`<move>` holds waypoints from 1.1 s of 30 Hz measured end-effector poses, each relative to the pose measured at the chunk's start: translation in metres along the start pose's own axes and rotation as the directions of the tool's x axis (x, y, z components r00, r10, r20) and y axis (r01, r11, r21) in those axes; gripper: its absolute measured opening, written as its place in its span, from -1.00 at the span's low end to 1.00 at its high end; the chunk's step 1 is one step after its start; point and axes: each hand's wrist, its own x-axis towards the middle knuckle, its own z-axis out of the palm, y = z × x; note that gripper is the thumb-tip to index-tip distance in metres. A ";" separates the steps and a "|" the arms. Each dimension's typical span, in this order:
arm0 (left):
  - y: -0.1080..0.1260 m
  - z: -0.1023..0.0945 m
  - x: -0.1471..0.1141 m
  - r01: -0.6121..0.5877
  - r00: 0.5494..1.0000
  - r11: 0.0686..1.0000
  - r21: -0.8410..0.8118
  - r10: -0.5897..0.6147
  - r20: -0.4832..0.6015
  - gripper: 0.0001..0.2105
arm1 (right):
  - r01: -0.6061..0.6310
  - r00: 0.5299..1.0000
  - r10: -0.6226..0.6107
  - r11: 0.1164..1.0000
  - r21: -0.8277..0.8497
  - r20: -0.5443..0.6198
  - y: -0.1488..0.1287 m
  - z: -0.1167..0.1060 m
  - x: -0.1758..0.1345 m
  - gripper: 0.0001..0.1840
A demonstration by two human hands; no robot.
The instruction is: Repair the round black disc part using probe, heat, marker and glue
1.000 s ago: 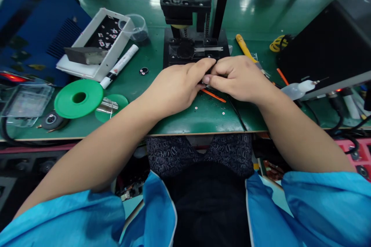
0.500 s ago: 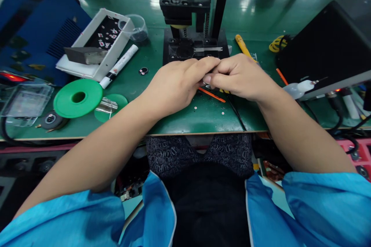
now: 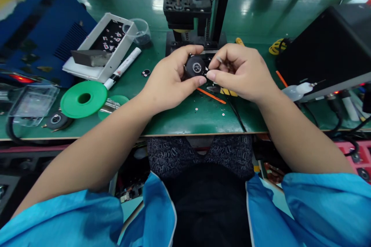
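Note:
Between the fingers and thumb of my left hand (image 3: 171, 75) is a round black watch case (image 3: 195, 66), its back with a silvery ring facing up. My right hand (image 3: 242, 71) is closed in a pinch at the case's right edge. A small pale bit shows among its curled fingers, too small to name. Under the hands an orange stick (image 3: 213, 95) and a yellow-handled tool (image 3: 228, 92) lie on the green bench (image 3: 174, 121). Just behind the hands stands a black press (image 3: 188, 15).
To the left are a white box (image 3: 101, 69) of small parts, a marker (image 3: 124, 67), a green solder spool (image 3: 68, 102) and another round watch case (image 3: 58, 120). A black box (image 3: 321, 46) and a dispensing bottle (image 3: 298, 90) stand at right.
My left hand has turned and drawn back from over the right fingers, bringing the watch case into sight. My right hand has stayed close by. The view has shifted slightly.

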 end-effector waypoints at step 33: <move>-0.001 0.004 0.010 0.084 0.980 0.823 -0.561 0.033 0.195 -0.55 | 0.290 0.957 -0.291 0.956 -0.043 -0.004 0.005 0.012 -0.002 -0.83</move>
